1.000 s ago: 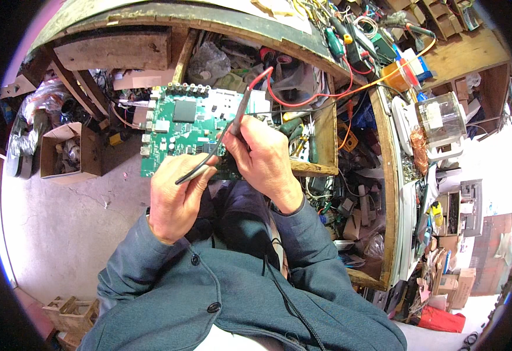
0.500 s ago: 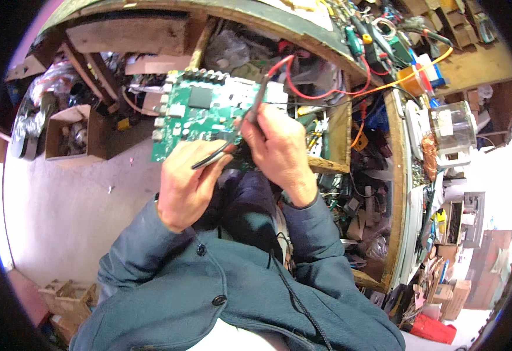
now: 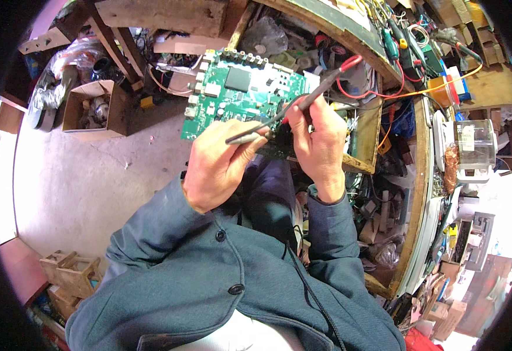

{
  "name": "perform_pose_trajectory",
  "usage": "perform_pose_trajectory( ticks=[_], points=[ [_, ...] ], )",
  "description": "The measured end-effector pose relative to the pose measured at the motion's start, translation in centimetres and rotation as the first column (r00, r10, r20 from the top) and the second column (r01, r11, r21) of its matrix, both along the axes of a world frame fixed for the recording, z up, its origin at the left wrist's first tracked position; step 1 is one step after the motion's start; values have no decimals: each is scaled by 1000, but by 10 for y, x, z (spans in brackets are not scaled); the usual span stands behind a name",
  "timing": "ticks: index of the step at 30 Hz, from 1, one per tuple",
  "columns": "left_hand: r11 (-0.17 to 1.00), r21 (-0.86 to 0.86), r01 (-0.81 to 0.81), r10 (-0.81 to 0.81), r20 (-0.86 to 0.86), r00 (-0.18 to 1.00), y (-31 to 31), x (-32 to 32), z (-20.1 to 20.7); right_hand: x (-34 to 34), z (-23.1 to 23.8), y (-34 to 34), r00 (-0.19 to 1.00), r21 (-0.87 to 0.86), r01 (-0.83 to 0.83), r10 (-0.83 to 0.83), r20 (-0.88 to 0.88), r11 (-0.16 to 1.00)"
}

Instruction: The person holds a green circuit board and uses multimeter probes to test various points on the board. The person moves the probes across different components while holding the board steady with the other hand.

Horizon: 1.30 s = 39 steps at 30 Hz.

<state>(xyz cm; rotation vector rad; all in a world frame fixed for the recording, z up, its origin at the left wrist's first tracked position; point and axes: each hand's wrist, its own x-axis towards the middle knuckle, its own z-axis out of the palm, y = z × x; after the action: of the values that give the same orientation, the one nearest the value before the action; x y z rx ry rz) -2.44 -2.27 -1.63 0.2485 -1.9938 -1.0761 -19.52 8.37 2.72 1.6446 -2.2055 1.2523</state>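
Note:
A green circuit board (image 3: 209, 111) with a large dark chip and a row of connectors along its far edge lies beyond my hands, above my lap. My left hand (image 3: 214, 167) is closed at its near edge, thumb and fingers pinching a slim black test probe (image 3: 250, 133). My right hand (image 3: 321, 149) is closed around a dark test probe (image 3: 325, 85) with a red lead, which slants up to the right. Between the hands, over the board's near right corner, the two probes come close together. Their tips are hard to make out, and whether they touch the board I cannot tell.
At right, a wooden-edged bench holds an open drawer (image 3: 379, 234) full of loose parts. Tools and cables (image 3: 405, 44) crowd the far right. A clear plastic container (image 3: 475, 143) stands on the bench. An open cardboard box (image 3: 95, 108) sits on the floor (image 3: 104, 181) at left.
The whole view has shifted, so board and hands appear farther right and slightly higher. Both hands keep their grips. The right-hand probe now leans more to the right.

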Motion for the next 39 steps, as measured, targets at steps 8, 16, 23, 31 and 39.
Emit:
perform_pose_trajectory(
  ticks=[8, 16, 23, 31, 39],
  points=[
    [998, 57, -23, 24, -12, 1000, 1, -4, 2, 2, -1, 4, 999, -13, 32, -31, 32, 999],
    [978, 208, 5, -8, 15, 1000, 2, -6, 5, 1, -2, 5, 999, -1, 37, -37, 22, 999],
    [976, 216, 24, -32, 33, 999, 0, -7, 3, 2, -3, 4, 1000, 4, 1, -1, 3, 1000],
    [975, 220, 24, -34, 42, 999, -1, -6, 4, 4, -5, 3, 999, 33, -33, 34, -28, 999],
    [962, 274, 23, -46, 76, 996, 0, -5, 9, 6, -7, 2, 999, 32, 3, -2, -51, 999]
  ],
)
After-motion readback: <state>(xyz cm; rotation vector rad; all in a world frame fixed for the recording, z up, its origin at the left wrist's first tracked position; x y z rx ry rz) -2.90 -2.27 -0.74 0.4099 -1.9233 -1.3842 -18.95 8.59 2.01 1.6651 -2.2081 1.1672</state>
